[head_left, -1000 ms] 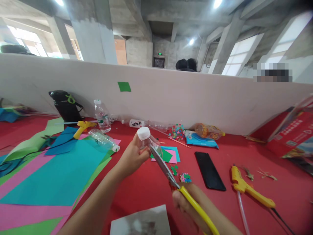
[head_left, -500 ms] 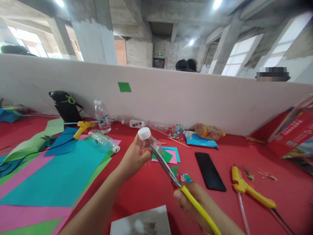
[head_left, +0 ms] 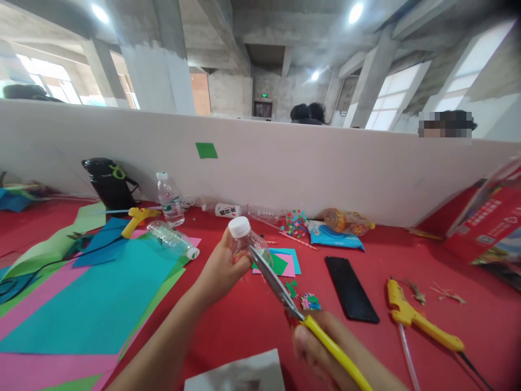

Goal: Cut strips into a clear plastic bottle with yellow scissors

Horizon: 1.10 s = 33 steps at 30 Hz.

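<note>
My left hand [head_left: 222, 266] is wrapped round a clear plastic bottle top [head_left: 251, 243] with a white cap, held above the red table. In my right hand [head_left: 315, 339] is a pair of scissors [head_left: 280, 288] with yellow handles, blades pointing up and to the left. The blade tips meet the bottle's side just below the cap; whether they pierce it I cannot tell. Behind the blades lie small coloured paper squares [head_left: 290, 265] in blue, pink and green. Star-shaped sequins [head_left: 310, 301] are scattered beside the scissors.
Coloured paper sheets [head_left: 89, 309] cover the left side, with a yellow glue gun [head_left: 136, 220] behind them. A phone [head_left: 352, 288] and another glue gun [head_left: 423, 320] lie at right. Bottles [head_left: 171, 200] and a blue packet [head_left: 337, 237] stand or lie along the white partition [head_left: 285, 163].
The view has tipped up slightly, so the table things sit a little lower. Both hands keep their hold, with the scissors still against the bottle top.
</note>
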Tool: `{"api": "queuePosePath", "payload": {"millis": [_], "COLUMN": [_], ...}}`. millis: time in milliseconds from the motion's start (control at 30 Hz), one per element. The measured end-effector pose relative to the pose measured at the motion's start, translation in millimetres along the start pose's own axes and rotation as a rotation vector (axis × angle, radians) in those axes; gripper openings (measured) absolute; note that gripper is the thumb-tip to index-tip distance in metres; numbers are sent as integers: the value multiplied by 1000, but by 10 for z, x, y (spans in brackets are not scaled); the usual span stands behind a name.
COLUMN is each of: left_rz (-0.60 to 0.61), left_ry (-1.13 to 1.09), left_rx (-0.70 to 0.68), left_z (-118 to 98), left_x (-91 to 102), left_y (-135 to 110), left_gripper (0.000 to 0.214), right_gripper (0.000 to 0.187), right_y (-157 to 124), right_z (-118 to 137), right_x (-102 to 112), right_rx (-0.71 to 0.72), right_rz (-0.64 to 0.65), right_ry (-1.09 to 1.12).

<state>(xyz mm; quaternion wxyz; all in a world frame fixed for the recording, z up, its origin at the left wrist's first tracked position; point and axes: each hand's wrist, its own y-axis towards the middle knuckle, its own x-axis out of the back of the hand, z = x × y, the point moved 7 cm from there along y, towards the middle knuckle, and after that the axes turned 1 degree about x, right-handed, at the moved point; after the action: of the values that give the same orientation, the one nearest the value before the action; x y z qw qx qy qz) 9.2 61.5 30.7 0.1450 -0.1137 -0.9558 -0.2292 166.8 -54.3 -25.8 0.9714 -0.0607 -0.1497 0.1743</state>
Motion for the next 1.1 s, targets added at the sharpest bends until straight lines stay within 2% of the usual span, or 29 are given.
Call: {"api": "queuePosePath", "payload": {"millis": [333, 467, 600, 800, 1100], "left_rz": [-42, -28, 7, -9, -8], "left_ry": [55, 57, 83, 225, 254], "left_rx": [33, 24, 15, -27, -6], "left_z": [-17, 1, 16, 10, 21], "left_x": [12, 20, 17, 39, 27], "left_y": [-9, -15, -10, 7, -4], "left_gripper": [26, 27, 27, 25, 26], "right_gripper": [51, 54, 58, 57, 58], "right_y": [32, 64, 76, 141, 126], "right_z": [-122, -160, -134, -33, -30], "right_x": [24, 1, 27, 116, 108], "right_rx": [-67, -96, -56, 80, 55], "right_rz": [-20, -7, -3, -81, -41], "right_ry": [40, 19, 9, -206, -113]}}
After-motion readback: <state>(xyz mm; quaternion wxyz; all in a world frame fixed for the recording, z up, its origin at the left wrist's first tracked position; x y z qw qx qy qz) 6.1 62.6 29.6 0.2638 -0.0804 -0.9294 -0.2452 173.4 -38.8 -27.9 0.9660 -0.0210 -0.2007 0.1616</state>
